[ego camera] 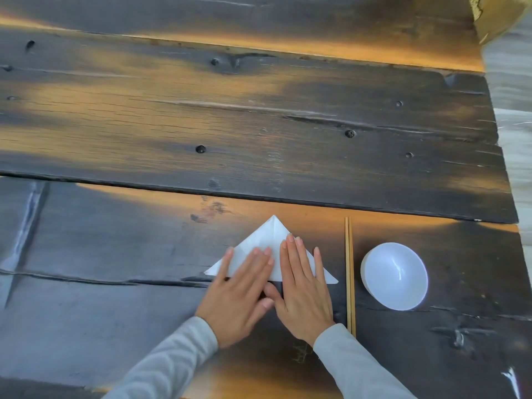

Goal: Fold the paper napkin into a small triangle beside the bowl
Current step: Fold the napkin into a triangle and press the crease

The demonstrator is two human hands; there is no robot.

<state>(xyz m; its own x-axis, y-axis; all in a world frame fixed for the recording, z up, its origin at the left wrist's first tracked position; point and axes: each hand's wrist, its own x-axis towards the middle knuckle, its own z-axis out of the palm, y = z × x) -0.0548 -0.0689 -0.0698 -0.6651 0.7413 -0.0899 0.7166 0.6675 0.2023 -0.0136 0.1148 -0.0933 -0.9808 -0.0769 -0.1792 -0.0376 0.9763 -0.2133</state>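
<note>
While both hands lie flat near the front edge of the dark plank table point(115, 298), the left hand point(239, 295) sits furthest left, palm down with fingers spread and straight, pressing on the left half of the napkin point(269, 233). It grips nothing; the fingers only rest on the paper, and a grey sleeve point(172, 361) covers the wrist and forearm. The napkin is white and already folded into a triangle, its point aimed away from the person and its long edge nearest them, with the left corner poking out beyond the left fingertips. A crease runs down from the point. Just beside it, the right hand point(302, 292) is likewise flat and open on the right half of the paper, holding nothing, its thumb touching the left thumb below the long edge. The napkin's right corner shows past the little finger. Next come two wooden chopsticks point(350, 272), lying side by side and touching, running away from the person, close to that right corner but apart from it. Right of them stands a white bowl point(394, 276), upright and empty, near the chopsticks without touching.
</note>
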